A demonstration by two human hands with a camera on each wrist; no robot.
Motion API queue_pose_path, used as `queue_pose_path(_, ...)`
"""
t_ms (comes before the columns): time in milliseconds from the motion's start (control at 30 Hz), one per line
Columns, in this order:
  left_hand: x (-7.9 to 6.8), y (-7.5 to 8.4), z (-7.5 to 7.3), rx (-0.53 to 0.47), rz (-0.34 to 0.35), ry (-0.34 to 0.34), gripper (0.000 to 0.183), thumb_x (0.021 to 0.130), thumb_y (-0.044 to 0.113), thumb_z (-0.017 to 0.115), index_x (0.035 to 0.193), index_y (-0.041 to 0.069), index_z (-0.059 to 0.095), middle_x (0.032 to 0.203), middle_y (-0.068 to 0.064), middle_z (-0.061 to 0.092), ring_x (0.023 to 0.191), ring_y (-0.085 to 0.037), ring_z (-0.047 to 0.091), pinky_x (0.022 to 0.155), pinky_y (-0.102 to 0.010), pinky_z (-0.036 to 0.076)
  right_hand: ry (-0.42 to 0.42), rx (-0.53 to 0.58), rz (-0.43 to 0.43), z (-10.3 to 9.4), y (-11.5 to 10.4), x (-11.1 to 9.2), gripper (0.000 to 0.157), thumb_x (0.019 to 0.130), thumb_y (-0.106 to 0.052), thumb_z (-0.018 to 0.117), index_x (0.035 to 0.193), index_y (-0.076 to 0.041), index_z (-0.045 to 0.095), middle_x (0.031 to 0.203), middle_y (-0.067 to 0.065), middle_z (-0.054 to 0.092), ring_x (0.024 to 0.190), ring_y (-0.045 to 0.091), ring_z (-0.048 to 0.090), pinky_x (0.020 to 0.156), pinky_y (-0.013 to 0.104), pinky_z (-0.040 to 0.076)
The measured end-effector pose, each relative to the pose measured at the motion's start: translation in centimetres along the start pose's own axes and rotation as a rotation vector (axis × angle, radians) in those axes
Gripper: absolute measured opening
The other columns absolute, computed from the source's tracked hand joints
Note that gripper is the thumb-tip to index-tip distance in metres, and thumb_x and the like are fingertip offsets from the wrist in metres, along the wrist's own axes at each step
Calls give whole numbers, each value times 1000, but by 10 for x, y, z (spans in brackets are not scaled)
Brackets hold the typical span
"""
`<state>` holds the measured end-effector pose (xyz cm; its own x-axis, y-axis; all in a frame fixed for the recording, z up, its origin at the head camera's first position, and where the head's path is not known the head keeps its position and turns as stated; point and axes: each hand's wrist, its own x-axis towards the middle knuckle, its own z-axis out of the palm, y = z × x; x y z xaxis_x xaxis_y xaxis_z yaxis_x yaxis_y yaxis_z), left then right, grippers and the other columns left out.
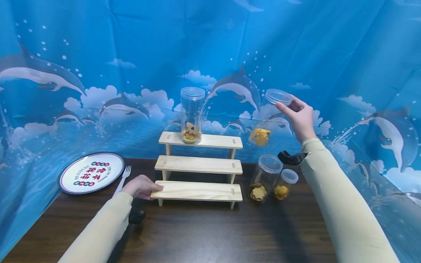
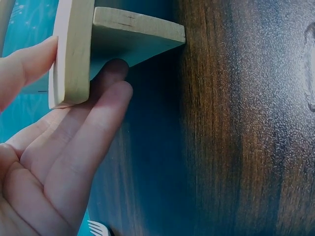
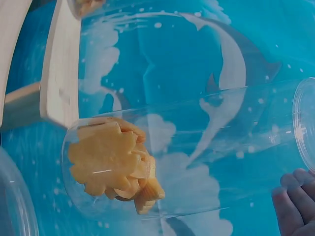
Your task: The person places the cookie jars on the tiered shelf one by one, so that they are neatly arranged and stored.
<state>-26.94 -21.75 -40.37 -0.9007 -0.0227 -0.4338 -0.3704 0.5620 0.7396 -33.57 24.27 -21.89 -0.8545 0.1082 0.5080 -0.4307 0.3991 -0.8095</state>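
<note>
My right hand [image 1: 302, 118] grips a tall clear jar [image 1: 276, 98] near its lid, holding it tilted in the air to the right of a three-tier wooden stand [image 1: 197, 189]. Flower-shaped yellow cookies [image 3: 108, 160] lie heaped at the jar's bottom in the right wrist view. On the stand's lowest board, the left end is pinched by my left hand [image 1: 142, 187], thumb on top and fingers beneath. The left wrist view shows those fingers [image 2: 106, 105] under the board's edge. Another tall jar [image 1: 192, 113] with cookies stands on the top board.
Right of the stand, a tall lidded jar [image 1: 270, 165] and a shorter one [image 1: 289, 177] stand on the dark wooden table [image 1: 197, 233], both with cookies inside. A white plate [image 1: 108, 164] and a white fork [image 1: 124, 176] lie at left. A blue dolphin-print cloth [image 1: 148, 44] hangs behind.
</note>
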Motion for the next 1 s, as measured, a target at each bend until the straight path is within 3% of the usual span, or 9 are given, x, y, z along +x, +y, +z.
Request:
queue_pose_path(633,0,-1,0,4,1,24,31,83,19,71,92,-9,63,71,-6,58,61,-15,59,59,-27,56,-111,175,-39,92,-7,13,62,83,-37,72,136,-13,51,132,8,58,122,18,54,106,38,40)
queue_pose_path(1000,2,-1,2,13,6,27,34,83,17,71,97,-12,62,77,-11,65,67,-18,62,64,-31,58,-135,135,-3,117,-7,11,75,82,-39,72,143,-10,41,139,9,51,126,19,51,105,34,41)
